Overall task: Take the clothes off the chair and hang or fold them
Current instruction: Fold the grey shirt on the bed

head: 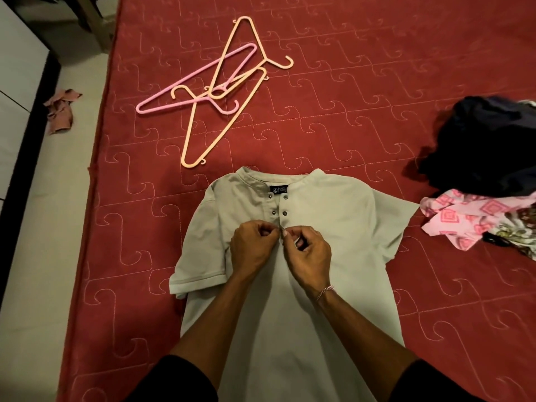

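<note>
A pale grey-green short-sleeved shirt (333, 227) lies flat, front up, on the red quilted bed (348, 97), collar pointing away from me. Its placket has snap buttons, and the upper ones are undone. My left hand (252, 248) and my right hand (307, 253) meet at the bottom of the placket. Each pinches one edge of the shirt's opening between thumb and fingers. A pile of other clothes lies at the right: a dark garment (487, 140) on top of a pink patterned one (464, 216).
Three plastic hangers lie tangled beyond the shirt: two peach hangers (214, 126) and a pink hanger (185, 85). A pinkish rag (61, 110) is on the pale floor at the left, beside a white cabinet (17, 82) with a dark edge.
</note>
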`<state>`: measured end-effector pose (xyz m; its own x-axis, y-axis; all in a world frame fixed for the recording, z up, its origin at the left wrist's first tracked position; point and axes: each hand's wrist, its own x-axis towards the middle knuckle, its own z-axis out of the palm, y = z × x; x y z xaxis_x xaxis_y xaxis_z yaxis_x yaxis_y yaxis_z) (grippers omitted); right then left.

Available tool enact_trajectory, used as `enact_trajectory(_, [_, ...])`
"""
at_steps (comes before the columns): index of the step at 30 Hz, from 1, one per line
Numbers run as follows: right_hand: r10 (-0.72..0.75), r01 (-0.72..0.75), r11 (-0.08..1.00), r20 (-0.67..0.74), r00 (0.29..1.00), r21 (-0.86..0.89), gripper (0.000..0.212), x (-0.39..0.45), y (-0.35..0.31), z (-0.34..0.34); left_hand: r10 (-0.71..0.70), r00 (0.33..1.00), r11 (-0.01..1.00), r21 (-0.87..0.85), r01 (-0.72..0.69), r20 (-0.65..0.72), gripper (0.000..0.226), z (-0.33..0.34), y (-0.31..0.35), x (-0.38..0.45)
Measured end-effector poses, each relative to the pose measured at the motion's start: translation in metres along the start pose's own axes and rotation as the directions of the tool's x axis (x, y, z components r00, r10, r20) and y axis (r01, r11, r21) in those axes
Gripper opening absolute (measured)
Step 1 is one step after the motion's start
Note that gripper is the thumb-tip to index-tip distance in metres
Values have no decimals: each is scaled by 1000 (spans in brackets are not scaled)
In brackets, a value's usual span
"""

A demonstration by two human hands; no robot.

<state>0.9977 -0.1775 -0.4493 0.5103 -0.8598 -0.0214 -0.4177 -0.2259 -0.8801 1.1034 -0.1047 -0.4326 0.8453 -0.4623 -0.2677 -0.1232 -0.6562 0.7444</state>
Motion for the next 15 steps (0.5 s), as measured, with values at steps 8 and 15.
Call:
enact_trajectory(8, [-4, 4, 1000, -5, 1000, -19, 10, 1, -1, 2, -194, 979, 969, -170, 180, -67, 19, 0, -6, -4])
enact_trajectory(15, [-56, 53, 995, -29, 998, -80, 9, -1, -1, 7, -225, 972, 918, -320, 235, 68, 26, -7, -2, -3])
